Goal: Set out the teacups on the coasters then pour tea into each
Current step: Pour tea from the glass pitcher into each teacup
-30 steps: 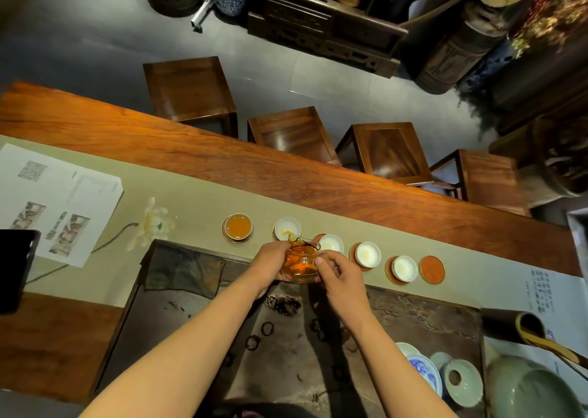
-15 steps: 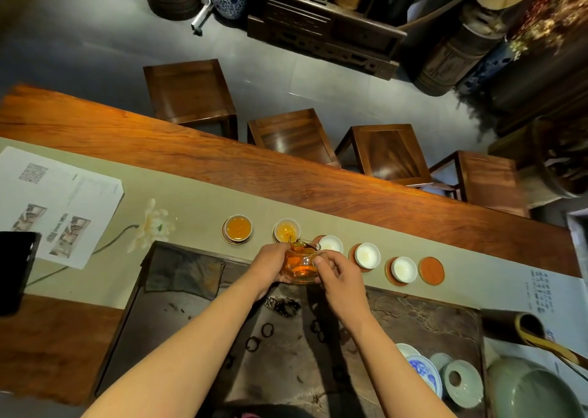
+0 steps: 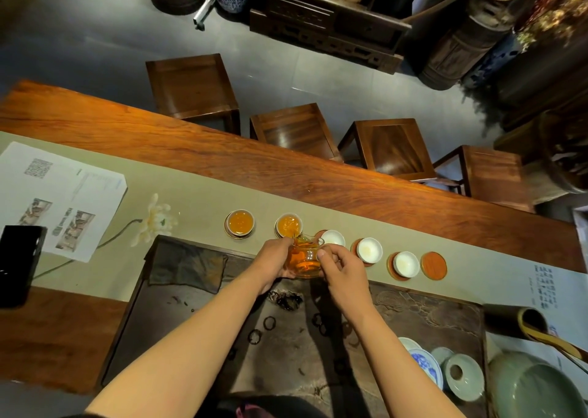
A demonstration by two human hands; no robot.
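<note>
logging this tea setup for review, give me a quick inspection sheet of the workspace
surface: wooden table with green runner and dark tea tray
job's things: five teacups, two hold tea, second cup being filled from glass pitcher; last coaster bare
clutter: papers, flower, black device, lidded bowls
hands: left hand and right hand both hold the pitcher
cables: nothing seen
surroundings: four wooden stools, jars, cabinet

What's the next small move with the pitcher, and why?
Probably tip the glass pitcher back upright, then shift it right to the third cup. The second cup it is pouring into already looks about as full as the first cup, while three cups to the right are empty.
</note>
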